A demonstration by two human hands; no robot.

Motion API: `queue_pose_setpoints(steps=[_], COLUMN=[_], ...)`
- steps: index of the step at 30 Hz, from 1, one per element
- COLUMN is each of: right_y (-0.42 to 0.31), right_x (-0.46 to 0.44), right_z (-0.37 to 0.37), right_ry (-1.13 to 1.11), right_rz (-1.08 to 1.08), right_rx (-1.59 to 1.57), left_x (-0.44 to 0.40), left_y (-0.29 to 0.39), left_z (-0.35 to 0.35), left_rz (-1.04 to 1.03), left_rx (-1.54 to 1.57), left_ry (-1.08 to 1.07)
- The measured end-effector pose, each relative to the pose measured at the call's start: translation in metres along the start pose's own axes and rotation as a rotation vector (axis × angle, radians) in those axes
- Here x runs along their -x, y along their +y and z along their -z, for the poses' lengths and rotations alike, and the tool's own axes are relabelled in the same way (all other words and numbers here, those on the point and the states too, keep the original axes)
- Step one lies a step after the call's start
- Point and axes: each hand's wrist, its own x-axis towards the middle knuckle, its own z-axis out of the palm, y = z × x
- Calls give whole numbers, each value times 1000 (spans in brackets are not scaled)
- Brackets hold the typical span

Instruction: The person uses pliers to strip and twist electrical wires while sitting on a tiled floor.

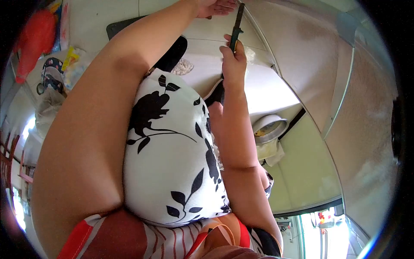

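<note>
My right hand [235, 60] is closed around a dark box cutter [235, 34], its long dark blade pointing up toward the top of the view. To the left of the blade tip is my left hand [213, 7], partly cut off by the top edge. Its fingers look stretched out, with the palm showing. Beneath that hand a small brown bit shows, too little of it to name. Black-and-white floral fabric [172, 142] covers my lap between both arms.
A metal bowl [271, 128] stands right of my right arm. A pale brownish panel [302, 47] rises along the right. A dark flat board [123, 27] lies behind my left forearm. Left are a red plastic bag [36, 41] and a clear bag [48, 108].
</note>
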Motion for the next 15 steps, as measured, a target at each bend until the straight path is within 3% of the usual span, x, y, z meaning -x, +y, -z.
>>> queue_pose_setpoints(steps=[3, 6, 10, 15], right_y=[10, 6, -5, -14], right_x=[-6, -14, -25, -37], right_z=[14, 28, 39, 39], right_ry=[285, 389, 411, 352], right_rz=[426, 504, 623, 597], right_rx=[763, 1107, 1267, 1360], left_x=[3, 3, 7, 13], left_y=[-5, -1, 7, 9], left_z=[-3, -6, -17, -15], left_rz=[-34, -19, 3, 9], left_rx=[-15, -87, -159, -246], left_ry=[-27, 19, 86, 108])
